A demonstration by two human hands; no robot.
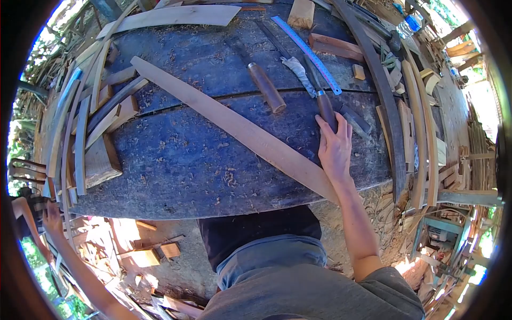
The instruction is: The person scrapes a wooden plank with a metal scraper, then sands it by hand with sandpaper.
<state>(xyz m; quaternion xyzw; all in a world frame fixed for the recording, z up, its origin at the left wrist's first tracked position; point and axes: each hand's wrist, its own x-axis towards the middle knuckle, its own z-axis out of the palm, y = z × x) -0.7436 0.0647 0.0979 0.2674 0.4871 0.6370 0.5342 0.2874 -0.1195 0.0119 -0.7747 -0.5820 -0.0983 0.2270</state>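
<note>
My right hand [335, 148] reaches across the dark workbench [181, 160] and lies on the lower end of a brown wooden-handled blade tool [325, 106], thumb on one side and fingers on the other. Just left of this hand, a long pale wooden slat [240, 128] runs diagonally across the bench. My left hand [52, 216] is stretched far out at the left edge, beside a stack of curved wooden strips [69, 138]. Whether it grips anything is unclear.
A second wooden-handled tool [265, 87], a cloth-wrapped blade [298, 72] and a blue curved ruler [306, 53] lie at the far middle. Curved slats [418, 122] line the right edge. Wood blocks [101, 160] sit on the left. Offcuts [146, 256] and shavings litter the ground.
</note>
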